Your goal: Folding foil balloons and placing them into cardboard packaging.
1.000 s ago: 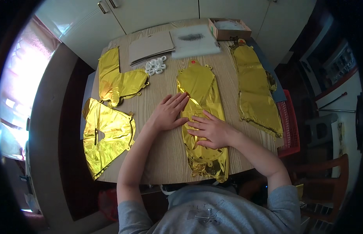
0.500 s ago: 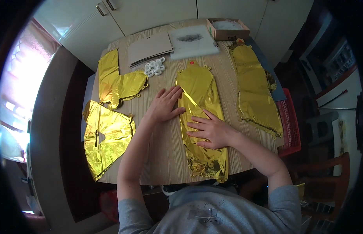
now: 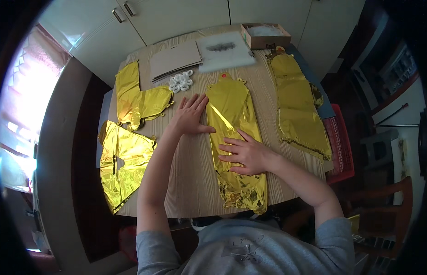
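Across the middle of the bench (image 3: 190, 183), a long gold foil balloon (image 3: 236, 137) is laid flat, its red-tipped end toward the far edge and its crumpled tail hanging over the near edge. It is pinned by both hands, apparently so that the slippery foil is kept from sliding and its creases are pressed out. The left hand (image 3: 190, 117) is laid palm down on the wood just beside the balloon's left edge, fingers spread and straight, with the thumb reaching onto the foil; nothing is gripped. The right hand (image 3: 245, 153) is pressed flat on the balloon's middle, fingers apart and pointing left, again clamped on nothing.

Other foil pieces are spread singly rather than stacked, seemingly so each stays flat: one (image 3: 138, 98) near the far left corner, one (image 3: 122, 165) overhanging the left edge, and one (image 3: 298, 107) along the right edge. Toward the far edge, out of the hands' way, a pile of white rings (image 3: 181, 82), a grey card (image 3: 174, 59), a pale sheet (image 3: 225, 50) and an open box (image 3: 265, 35) are kept.
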`<state>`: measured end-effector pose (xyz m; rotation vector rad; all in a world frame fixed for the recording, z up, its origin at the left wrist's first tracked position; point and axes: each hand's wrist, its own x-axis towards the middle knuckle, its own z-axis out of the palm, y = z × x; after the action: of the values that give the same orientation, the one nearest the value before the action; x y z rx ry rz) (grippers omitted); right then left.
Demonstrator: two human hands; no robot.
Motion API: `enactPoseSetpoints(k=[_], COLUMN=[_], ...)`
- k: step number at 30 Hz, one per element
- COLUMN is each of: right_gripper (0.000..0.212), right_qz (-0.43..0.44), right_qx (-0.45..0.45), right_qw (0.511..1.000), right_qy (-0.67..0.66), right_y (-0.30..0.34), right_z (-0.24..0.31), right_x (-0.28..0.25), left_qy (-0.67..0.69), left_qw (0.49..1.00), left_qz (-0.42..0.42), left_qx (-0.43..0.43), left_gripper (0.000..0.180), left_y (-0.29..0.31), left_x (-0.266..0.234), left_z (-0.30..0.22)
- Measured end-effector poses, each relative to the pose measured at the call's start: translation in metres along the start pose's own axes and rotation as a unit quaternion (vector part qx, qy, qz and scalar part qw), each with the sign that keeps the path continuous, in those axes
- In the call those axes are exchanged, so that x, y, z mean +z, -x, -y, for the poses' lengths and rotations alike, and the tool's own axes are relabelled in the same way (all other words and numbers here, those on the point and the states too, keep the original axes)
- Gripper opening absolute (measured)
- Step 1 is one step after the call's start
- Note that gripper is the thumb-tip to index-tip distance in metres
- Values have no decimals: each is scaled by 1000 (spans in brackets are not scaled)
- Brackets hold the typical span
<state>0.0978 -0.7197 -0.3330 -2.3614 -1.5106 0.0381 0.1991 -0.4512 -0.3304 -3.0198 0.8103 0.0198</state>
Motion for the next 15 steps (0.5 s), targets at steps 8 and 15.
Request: enactPoseSetpoints(k=[8, 15], right_gripper=[53, 56], right_qz=[20, 13], right_qx=[-20, -41], right_qw=[998, 997], right_qy=[61, 64], right_y=[-5, -26], right_z=[9, 9], right_x=[-9, 2], left_qy=[-13, -11], left_qw=[999, 999], left_qz=[39, 50], left_qx=[-4, -7], left_gripper=[127, 128], left_y=[-3, -5], left_x=[-3, -4], left_z=[2, 1])
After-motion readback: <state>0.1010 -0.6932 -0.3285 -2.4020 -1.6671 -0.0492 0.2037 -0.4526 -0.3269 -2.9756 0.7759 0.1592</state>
